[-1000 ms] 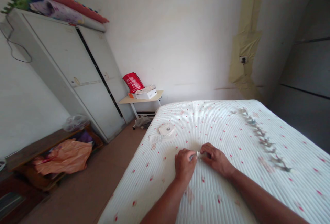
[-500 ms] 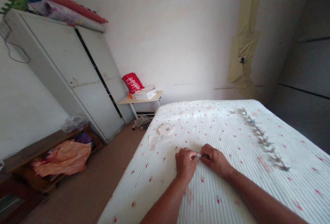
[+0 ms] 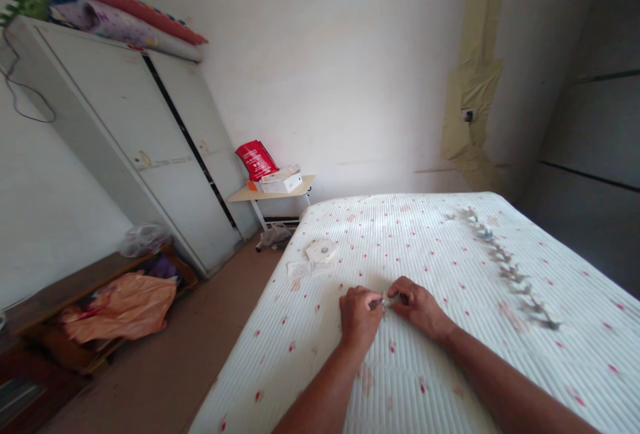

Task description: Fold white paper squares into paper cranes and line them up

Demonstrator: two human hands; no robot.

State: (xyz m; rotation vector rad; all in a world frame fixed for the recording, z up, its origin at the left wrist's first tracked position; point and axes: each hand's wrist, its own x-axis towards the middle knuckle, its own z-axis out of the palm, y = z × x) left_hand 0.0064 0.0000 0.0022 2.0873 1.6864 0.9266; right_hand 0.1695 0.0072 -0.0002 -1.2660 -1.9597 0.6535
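Between my two hands is a small folded piece of paper (image 3: pixel 385 301), whitish, pinched close above the bed. My left hand (image 3: pixel 360 314) is closed on its left side, thumb against fingers. From the right, my right hand (image 3: pixel 419 307) grips it with fingertips and thumb. Fingers cover much of the piece, so its exact form is hard to make out. To the right, several small folded paper figures (image 3: pixel 510 273), bird-like in outline, stand in a slanting row. Beyond my left hand lie flat printed papers (image 3: pixel 323 251) on the bed.
A ribbed white mattress (image 3: pixel 400 234) with red dots lies under everything. At the back left, a small table (image 3: pixel 245 194) bears a red bag (image 3: pixel 255 159) and a white box (image 3: pixel 281 184). A grey cabinet (image 3: pixel 115 114) stands left, beside a low wooden shelf with an orange bag (image 3: pixel 123 307).
My fingers have shifted slightly around the paper, and more of it shows between them. My right fingertips have moved a little. The row of figures and the flat papers are unchanged.
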